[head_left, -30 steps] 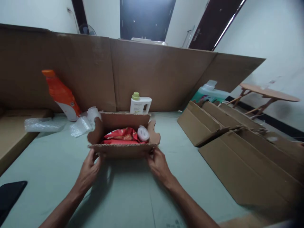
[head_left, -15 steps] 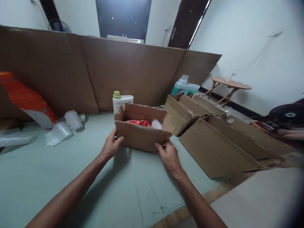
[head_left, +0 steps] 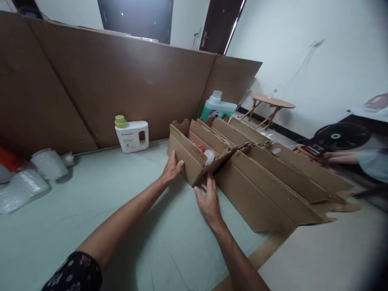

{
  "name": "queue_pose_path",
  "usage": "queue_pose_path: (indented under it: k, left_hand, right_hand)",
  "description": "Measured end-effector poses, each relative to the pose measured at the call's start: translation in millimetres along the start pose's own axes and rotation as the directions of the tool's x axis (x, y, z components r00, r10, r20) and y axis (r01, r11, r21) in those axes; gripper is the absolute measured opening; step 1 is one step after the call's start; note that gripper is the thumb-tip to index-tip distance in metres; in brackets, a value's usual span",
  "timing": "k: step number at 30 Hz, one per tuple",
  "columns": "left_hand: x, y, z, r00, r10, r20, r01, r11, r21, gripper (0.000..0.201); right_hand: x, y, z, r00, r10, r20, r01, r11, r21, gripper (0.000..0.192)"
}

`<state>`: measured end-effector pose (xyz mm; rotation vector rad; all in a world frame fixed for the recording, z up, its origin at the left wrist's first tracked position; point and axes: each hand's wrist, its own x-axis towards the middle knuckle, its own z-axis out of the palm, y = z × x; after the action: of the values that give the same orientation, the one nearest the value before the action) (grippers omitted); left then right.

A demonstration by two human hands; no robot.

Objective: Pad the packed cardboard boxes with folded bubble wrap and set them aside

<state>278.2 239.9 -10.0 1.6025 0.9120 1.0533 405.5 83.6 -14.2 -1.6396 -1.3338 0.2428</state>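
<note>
A small open cardboard box (head_left: 190, 155) sits on the pale green table surface (head_left: 91, 210), pressed against a row of folded cardboard boxes (head_left: 273, 178). Inside it I see a red packet (head_left: 197, 146) and a white wrapped item (head_left: 209, 157). My left hand (head_left: 171, 169) grips the box's near left wall, fingers over the rim. My right hand (head_left: 207, 200) lies flat at the box's near right corner, fingers spread and touching the cardboard.
A white jug with a green cap (head_left: 131, 135) stands by the tall cardboard wall (head_left: 121, 81). A teal bottle (head_left: 218, 108) is behind the folded boxes. Bubble-wrap rolls (head_left: 33, 173) lie at left. Another person's arm (head_left: 348, 155) and a black fan (head_left: 336, 137) are at right.
The box has slid right across the table, from the middle to against the folded cardboard boxes, with both my hands moving along it. My right hand has loosened to a flat touch.
</note>
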Motion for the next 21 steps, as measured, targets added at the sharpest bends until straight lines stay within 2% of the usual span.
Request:
queue_pose_path:
  k: [3,6,10,13,15,17,21]
  left_hand:
    - [-20.7,-9.5,23.9,0.998,-0.048,0.043,0.047,0.999,0.014,0.081]
    - [-27.4,-12.9,37.6,0.995,-0.074,0.071,0.071,0.997,0.037,0.081]
    - [-23.9,-7.5,37.0,0.989,-0.068,0.131,0.055,0.993,0.104,0.080]
    - [-42.4,0.6,24.3,0.970,-0.035,0.242,-0.011,0.983,0.184,0.064]
    - [-74.6,6.7,9.7,0.948,-0.010,0.318,-0.072,0.967,0.246,0.050]
    - [-120.2,14.0,-10.2,0.932,0.000,0.363,-0.118,0.945,0.304,0.040]
    - [-225.0,35.1,-62.0,0.891,0.025,0.453,-0.260,0.846,0.465,0.044]
  right_hand:
    - [0.8,7.7,1.5,1.000,-0.017,0.015,0.017,1.000,0.003,0.070]
    - [0.5,10.7,0.8,0.999,-0.031,0.014,0.031,1.000,-0.001,0.069]
    - [-2.1,10.8,3.0,1.000,-0.016,0.012,0.016,1.000,0.013,0.067]
    - [-6.3,7.8,3.0,0.999,0.007,0.037,-0.008,1.000,0.025,0.065]
    - [-12.1,2.1,2.1,0.997,0.001,0.082,-0.003,1.000,0.021,0.059]
    - [-21.0,-6.8,3.3,0.985,-0.033,0.169,0.032,0.999,0.010,0.051]
    - [-44.0,-30.3,21.8,0.916,-0.137,0.378,0.140,0.990,0.022,0.039]
